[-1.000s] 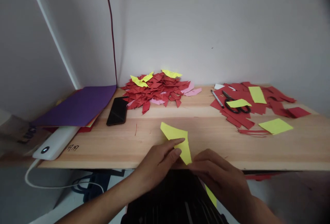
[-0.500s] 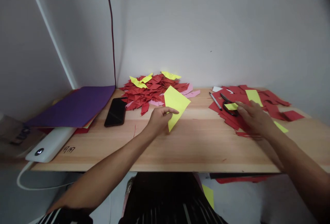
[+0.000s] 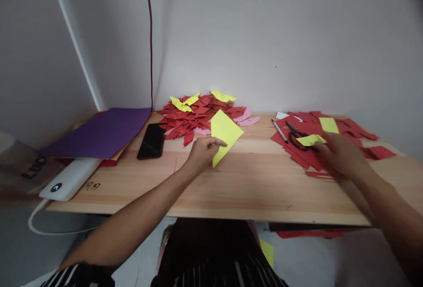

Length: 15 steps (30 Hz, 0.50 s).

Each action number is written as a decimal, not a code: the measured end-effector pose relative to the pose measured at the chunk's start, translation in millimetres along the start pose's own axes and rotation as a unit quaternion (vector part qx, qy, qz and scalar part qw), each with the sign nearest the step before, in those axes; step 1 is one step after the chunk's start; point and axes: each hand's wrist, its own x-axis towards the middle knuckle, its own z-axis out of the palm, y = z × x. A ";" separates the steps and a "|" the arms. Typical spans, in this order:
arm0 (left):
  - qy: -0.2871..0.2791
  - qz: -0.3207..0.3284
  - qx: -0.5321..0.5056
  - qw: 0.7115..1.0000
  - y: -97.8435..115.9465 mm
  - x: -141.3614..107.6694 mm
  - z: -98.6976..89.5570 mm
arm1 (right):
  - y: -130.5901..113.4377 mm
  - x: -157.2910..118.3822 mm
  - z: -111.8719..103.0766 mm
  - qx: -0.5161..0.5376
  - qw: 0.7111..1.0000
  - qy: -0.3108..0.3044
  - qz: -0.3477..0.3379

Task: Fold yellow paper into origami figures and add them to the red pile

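Between the thumb and fingers of my left hand (image 3: 205, 151) is a large yellow paper sheet (image 3: 226, 132), held up over the middle of the table. My right hand (image 3: 345, 154), partly blurred, is over the red paper pieces (image 3: 310, 159) on the right. A small yellow strip (image 3: 310, 140) touches its fingertips and lies across the handles of black scissors (image 3: 292, 135). Another yellow piece (image 3: 328, 124) rests on the red paper just beyond the fingers. Left of the scissors lies a pen (image 3: 280, 131).
Folded red and yellow papers (image 3: 194, 113) are heaped at the back, with pink pieces (image 3: 247, 119) beside them. A black phone (image 3: 151, 141), purple sheets (image 3: 102, 132) and a white power bank (image 3: 71, 180) with its cable are on the left.
My right hand has moved slightly right, and the small yellow strip has shifted right with it. My left hand still holds the large yellow sheet. The view has shifted slightly.
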 end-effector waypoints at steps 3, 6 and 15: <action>-0.003 -0.010 0.004 1.000 -0.8 0.1 -0.2 | 0.8 7.8 1.2 -0.024 0.996 -0.083 0.004; 0.001 -0.009 0.009 1.000 -0.6 0.4 0.2 | -1.0 11.7 -1.4 -0.073 0.992 -0.098 -0.006; -0.002 0.004 0.018 1.000 -1.2 -0.2 0.4 | -2.5 24.5 -8.8 -0.103 0.982 -0.146 0.068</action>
